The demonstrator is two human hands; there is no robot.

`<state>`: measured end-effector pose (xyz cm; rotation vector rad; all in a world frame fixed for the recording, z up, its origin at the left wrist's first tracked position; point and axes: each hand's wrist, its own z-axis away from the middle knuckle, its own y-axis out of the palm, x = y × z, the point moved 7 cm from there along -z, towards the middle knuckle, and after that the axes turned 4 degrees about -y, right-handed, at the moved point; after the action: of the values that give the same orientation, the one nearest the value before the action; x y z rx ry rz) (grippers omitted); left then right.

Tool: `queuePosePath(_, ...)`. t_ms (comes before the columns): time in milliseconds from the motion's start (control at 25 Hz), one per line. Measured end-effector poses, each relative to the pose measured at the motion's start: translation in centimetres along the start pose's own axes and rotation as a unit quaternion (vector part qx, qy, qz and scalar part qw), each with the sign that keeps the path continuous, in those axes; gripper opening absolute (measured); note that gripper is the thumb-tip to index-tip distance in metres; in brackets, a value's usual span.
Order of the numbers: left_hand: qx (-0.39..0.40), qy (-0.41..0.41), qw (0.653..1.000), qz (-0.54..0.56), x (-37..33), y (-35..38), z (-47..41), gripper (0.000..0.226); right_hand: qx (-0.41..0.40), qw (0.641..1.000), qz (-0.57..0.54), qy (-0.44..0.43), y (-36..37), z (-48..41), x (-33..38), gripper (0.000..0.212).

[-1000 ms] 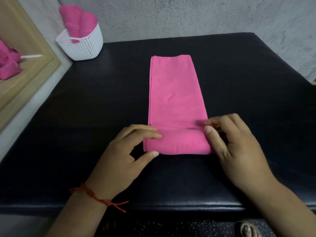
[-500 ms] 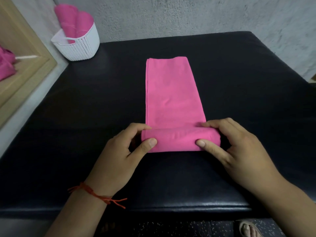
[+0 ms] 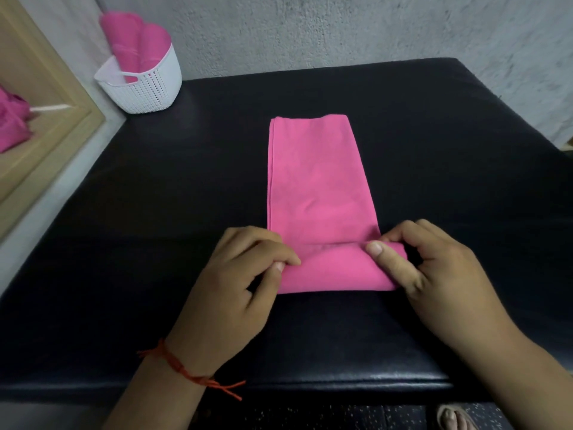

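Note:
A pink towel point(image 3: 316, 181), folded into a long narrow strip, lies on a black padded table point(image 3: 155, 243) and runs away from me. Its near end is rolled into a thick roll point(image 3: 335, 268). My left hand point(image 3: 235, 283) grips the roll's left end with curled fingers and thumb. My right hand point(image 3: 434, 274) grips the right end, thumb on top of the roll and fingers curled behind it. The roll's two ends are hidden under my fingers.
A white perforated basket point(image 3: 142, 85) at the table's far left corner holds two rolled pink towels point(image 3: 136, 48). A wooden frame point(image 3: 52, 119) on the left has more pink cloth point(image 3: 12, 122) within it. Grey walls stand behind. A foot point(image 3: 452, 417) shows below the table.
Both hands have rolled the towel's near end farther away from me. The roll has grown thicker and the flat part shorter.

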<state>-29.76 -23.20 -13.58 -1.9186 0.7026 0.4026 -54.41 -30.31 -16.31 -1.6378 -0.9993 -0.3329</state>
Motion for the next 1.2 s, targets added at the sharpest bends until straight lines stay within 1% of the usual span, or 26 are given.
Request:
queuePosePath(120,0.051,-0.003,0.999,0.018,0.7,0.0,0.3,0.032,-0.035,0.999,-0.011,0.009,-0.1,0.1,0.4,0.024)
queuePosePath(200,0.068,-0.024,0.997,0.018,1.5,0.1,0.6,0.042,-0.075,0.997,-0.004,-0.024,-0.4,0.5,1.2,0.022)
queuePosePath(280,0.069,-0.038,0.996,0.028,1.9,0.3,0.6,0.044,-0.085,0.995,0.006,-0.059,-0.6,1.0,1.6,0.022)
queuePosePath(360,0.069,-0.052,0.995,0.043,2.1,0.4,0.5,0.044,-0.059,0.996,0.009,-0.062,-0.7,1.0,1.3,0.026)
queuePosePath(520,0.066,-0.096,0.991,0.06,2.7,0.6,0.4,0.044,0.016,0.998,0.041,-0.039,-0.4,0.7,0.5,0.056)
queuePosePath(600,0.067,-0.117,0.989,0.065,2.9,0.8,0.3,0.042,0.037,0.997,0.054,-0.03,0.0,0.6,0.2,0.064)
queuePosePath(880,0.087,-0.178,0.979,0.046,3.9,1.4,0.2,0.046,0.046,0.996,0.074,-0.009,0.6,-0.2,-0.7,0.06)
queuePosePath(1040,0.087,-0.176,0.98,0.027,4.1,1.5,0.3,0.043,0.06,0.994,0.088,-0.008,0.5,-0.2,-0.9,0.062)
queuePosePath(1200,0.085,-0.159,0.983,0.021,3.2,1.9,0.4,0.045,0.055,0.995,0.087,-0.004,0.2,0.2,-0.4,0.054)
